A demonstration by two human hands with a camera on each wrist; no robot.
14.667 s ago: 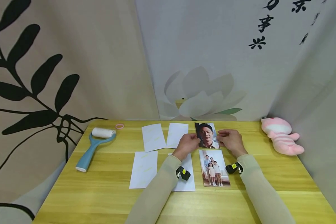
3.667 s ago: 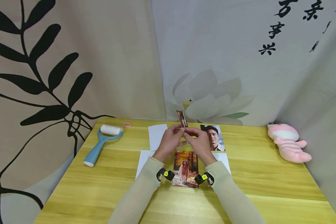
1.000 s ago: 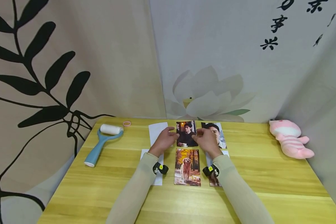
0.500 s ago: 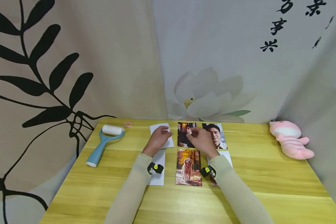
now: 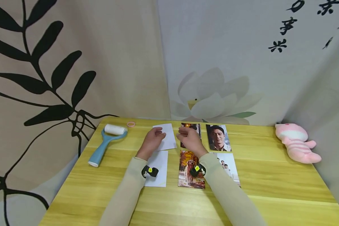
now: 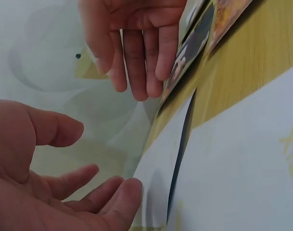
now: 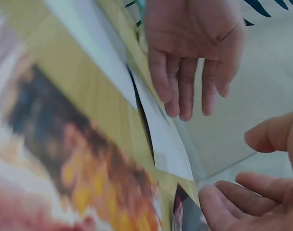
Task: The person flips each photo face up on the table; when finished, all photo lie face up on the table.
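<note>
My left hand [image 5: 151,142] hovers at the left edge of the back-left white-backed photo [image 5: 169,138], fingers loosely bent and holding nothing. Also holding nothing, my right hand [image 5: 191,140] is over the photo of a seated person in dark clothes [image 5: 198,129] and covers much of it. In both wrist views the palms face each other with a gap between. A second white-backed photo [image 5: 160,169] lies in front, partly under the left wrist. Face up are a golden dog photo [image 5: 185,180], a portrait photo [image 5: 218,138] and a family photo [image 5: 230,163], partly hidden by the right sleeve.
A blue-handled lint roller [image 5: 103,147] lies at the left of the wooden table [image 5: 271,188], with a small pink ring [image 5: 131,124] behind it. At the right back corner rests a pink plush toy [image 5: 295,141]. Curtains [image 5: 124,62] hang along the table's back edge.
Since the earliest frame, the two middle photos have been turned from white back to picture side. In the last second both hands left the seated-person photo and shifted left.
</note>
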